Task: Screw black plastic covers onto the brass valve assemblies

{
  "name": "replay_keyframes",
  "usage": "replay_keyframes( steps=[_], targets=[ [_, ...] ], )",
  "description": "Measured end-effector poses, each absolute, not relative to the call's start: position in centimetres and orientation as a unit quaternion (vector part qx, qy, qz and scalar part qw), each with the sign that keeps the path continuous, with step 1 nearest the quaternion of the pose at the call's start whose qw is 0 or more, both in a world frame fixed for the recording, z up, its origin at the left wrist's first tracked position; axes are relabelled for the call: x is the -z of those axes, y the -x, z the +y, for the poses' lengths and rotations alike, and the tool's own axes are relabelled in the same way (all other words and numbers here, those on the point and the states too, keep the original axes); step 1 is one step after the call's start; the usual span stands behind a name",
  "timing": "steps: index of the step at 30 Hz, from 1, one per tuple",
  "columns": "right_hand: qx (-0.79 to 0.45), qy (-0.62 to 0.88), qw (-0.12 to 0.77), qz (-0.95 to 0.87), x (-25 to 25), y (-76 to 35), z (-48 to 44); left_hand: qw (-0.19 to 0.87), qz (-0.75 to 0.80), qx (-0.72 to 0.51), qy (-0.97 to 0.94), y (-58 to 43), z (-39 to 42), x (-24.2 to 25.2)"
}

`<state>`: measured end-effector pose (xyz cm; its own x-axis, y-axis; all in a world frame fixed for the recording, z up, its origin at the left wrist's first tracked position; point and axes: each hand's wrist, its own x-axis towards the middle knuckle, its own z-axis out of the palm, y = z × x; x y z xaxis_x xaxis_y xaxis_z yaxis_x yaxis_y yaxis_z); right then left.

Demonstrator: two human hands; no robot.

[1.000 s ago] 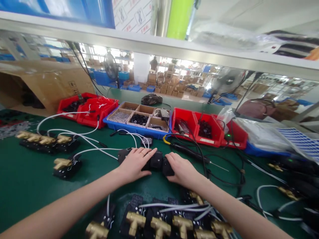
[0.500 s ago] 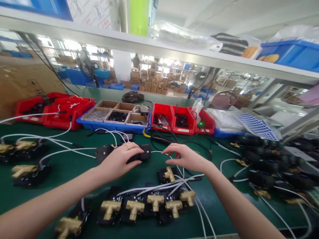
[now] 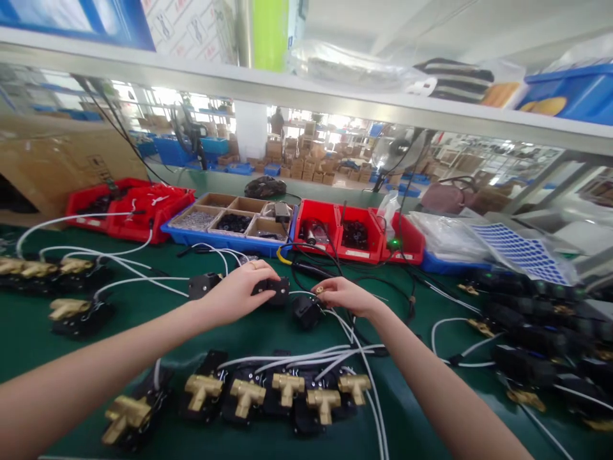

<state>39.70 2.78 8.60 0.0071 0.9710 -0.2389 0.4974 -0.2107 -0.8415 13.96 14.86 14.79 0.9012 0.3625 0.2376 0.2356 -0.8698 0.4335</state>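
My left hand reaches over the far middle of the bench, thumb and fingers closed around a black boxy housing. Another black housing shows just left of that hand. With bent fingers, my right hand grips the brass fitting of a black valve unit; its black body is turned toward the left hand. Closer to me, several brass T-shaped valves on black bodies lie in a row, white cables running behind them.
More brass valve units lie at left, and black units crowd the right. Along the back stand red bins, a blue tray with cardboard compartments, and a red bin. A shelf crosses above. Black cables trail behind my right hand.
My right hand has closed on the valve unit, which lay on the bench before, and has brought it up and left. My left fingers have closed further on the black housing.
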Motion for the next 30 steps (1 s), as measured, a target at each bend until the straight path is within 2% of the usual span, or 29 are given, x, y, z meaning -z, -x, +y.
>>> replay_keyframes(
  steps=[6,11,16,21,26,30],
  targets=[
    [-0.436,0.594,0.327,-0.592,-7.5,-40.5,6.1,0.18,0.25,-0.227,-0.924,-9.1,17.0,-14.8],
    [-0.291,0.671,0.33,-0.597,-7.3,-41.5,7.6,0.152,0.335,-0.247,-0.897,-4.6,19.2,-13.7],
    [-0.166,0.731,0.284,-0.598,-7.5,-40.4,6.6,0.114,0.306,-0.208,-0.922,-2.4,20.1,-11.6],
    [-0.134,0.711,0.207,-0.659,-8.1,-37.1,6.2,0.076,0.266,-0.124,-0.953,-3.6,19.8,-9.6],
    [-0.103,0.724,0.124,-0.671,-9.0,-36.1,7.9,0.057,0.249,-0.129,-0.958,-5.3,19.9,-8.9],
    [-0.062,0.743,0.142,-0.651,-9.0,-36.7,6.3,0.07,0.238,-0.133,-0.959,-4.6,20.2,-9.4]
  ],
)
